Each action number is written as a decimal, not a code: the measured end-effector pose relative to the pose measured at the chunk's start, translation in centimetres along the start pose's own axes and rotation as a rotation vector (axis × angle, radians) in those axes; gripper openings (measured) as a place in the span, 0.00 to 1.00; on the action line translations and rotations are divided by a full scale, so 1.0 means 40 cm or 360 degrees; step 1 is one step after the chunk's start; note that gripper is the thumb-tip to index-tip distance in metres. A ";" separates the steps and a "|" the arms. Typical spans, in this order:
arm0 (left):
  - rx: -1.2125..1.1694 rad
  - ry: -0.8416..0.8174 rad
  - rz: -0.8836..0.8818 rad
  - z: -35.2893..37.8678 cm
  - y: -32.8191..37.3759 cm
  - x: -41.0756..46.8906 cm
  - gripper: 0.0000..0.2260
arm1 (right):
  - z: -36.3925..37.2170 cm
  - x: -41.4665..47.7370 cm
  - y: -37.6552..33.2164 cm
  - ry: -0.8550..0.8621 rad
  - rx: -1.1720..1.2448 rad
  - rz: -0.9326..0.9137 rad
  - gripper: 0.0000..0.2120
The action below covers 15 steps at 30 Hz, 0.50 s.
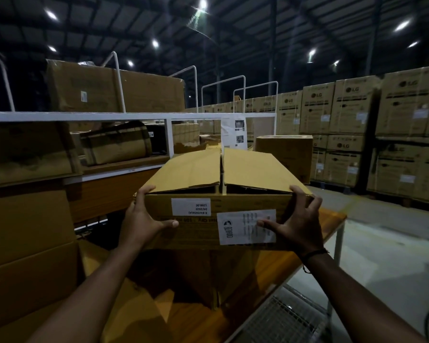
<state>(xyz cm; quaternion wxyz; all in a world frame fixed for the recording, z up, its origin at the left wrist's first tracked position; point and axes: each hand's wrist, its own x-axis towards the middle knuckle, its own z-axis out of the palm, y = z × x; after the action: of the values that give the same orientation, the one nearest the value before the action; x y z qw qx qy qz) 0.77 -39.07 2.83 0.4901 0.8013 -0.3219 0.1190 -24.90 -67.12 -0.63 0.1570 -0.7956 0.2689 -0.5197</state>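
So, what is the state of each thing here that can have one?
box: flaps down but loose, gap between them; both hands hold it.
left hand: grips box's left top corner.
right hand: grips box's right top corner.
shelf carton: crushed.
LG boxes: closed, stacked.

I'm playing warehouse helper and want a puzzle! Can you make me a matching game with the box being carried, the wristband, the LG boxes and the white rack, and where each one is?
Things
1. cardboard box
2. black wristband
3. LG boxes
4. white rack

Places
A. on the wrist of the right hand
B. stacked along the right side
C. gripped by the left hand and the right hand
D. on the left, with a big carton on top

Pairs: 1-C, 2-A, 3-B, 4-D
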 end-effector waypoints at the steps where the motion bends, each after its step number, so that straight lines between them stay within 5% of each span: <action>1: 0.0002 0.0017 0.0011 -0.001 0.000 -0.008 0.49 | -0.005 -0.004 -0.001 0.0016 -0.0007 -0.0009 0.57; 15: 0.0021 0.0152 0.0144 -0.223 0.012 -0.155 0.48 | -0.094 -0.115 -0.174 -0.0013 0.0137 -0.0043 0.56</action>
<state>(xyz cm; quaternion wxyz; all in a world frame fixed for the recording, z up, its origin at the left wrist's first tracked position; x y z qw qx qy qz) -3.15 -29.05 4.44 0.4938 0.7824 -0.3333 0.1812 -27.92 -58.69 1.19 0.1851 -0.7938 0.2348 -0.5297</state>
